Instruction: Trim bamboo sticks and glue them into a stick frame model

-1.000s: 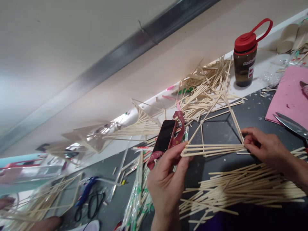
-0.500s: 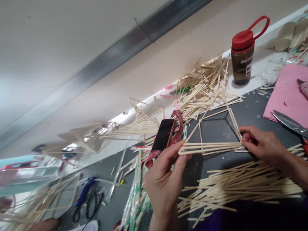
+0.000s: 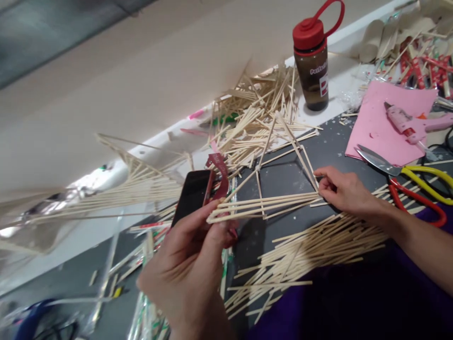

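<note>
A frame of joined wooden sticks (image 3: 269,204) spans the space between my two hands, a triangular part of it rising toward the back. My left hand (image 3: 187,264) pinches its near left corner between thumb and fingers. At the right corner, the fingertips of my right hand (image 3: 343,191) are closed on the ends of the sticks. Below the frame, a spread of loose wooden sticks (image 3: 304,255) lies on the dark table (image 3: 336,146). Behind my left hand rests a black-screened phone (image 3: 193,196) with a dark red strap (image 3: 221,177).
A red-lidded bottle (image 3: 311,71) stands behind, beside a heap of sticks (image 3: 255,118). To the right, a pink glue gun (image 3: 406,123) lies on a pink sheet (image 3: 375,113), with red-and-yellow-handled scissors (image 3: 378,160) before it. Another stick structure (image 3: 141,186) leans at left; a blue-handled tool (image 3: 31,321) lies near.
My view has swung right, so everything sits further left and the glue gun and scissors show fully. Both hands keep hold of the stick frame, which looks much the same.
</note>
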Tool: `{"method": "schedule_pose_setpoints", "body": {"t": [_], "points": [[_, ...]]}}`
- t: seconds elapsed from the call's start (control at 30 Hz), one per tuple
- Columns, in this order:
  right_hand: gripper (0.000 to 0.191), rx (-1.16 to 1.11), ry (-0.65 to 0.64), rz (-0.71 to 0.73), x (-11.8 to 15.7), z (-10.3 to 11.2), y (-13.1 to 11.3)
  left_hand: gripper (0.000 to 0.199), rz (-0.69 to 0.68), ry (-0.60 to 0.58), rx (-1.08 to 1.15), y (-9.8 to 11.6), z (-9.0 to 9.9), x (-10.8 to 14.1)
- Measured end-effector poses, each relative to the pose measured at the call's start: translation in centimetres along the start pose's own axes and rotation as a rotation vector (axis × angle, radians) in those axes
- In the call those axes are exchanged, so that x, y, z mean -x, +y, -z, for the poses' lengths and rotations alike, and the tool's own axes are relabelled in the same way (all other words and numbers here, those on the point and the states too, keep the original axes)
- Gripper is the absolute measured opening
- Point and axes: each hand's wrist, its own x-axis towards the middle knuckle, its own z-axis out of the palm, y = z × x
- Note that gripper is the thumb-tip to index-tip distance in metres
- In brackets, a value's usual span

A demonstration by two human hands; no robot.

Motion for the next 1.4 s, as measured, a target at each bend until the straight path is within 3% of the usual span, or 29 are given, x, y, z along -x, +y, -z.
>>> {"method": "schedule_pose_setpoints", "body": {"t": [0.13,0.43,0.7,0.93,1.4], "points": [[0.040,-0.036,-0.029,-0.020,0.0,0.2,-0.2,0.029,0.003,0.027,0.073,0.3,-0.5,-0.3],[0.039,0.014,-0.005,-0.024,0.0,0.2,-0.3,0.025,0.000,0.027,0.004,1.0,-0.4,-0.3],[0.040,0.038,-0.015,-0.039,-0.1,0.4,-0.7,0.028,-0.007,-0.027,0.041,0.4,-0.4,-0.3],[0.040,0.051,0.012,-0.029,-0.3,-0.1,-0.1,0.026,-0.025,-0.007,0.030,0.0,-0.6,-0.4],[0.042,0.019,0.002,-0.012,-0.5,0.0,-0.1,0.042,0.017,-0.077,0.100,-0.7,-1.1,0.1]]}}
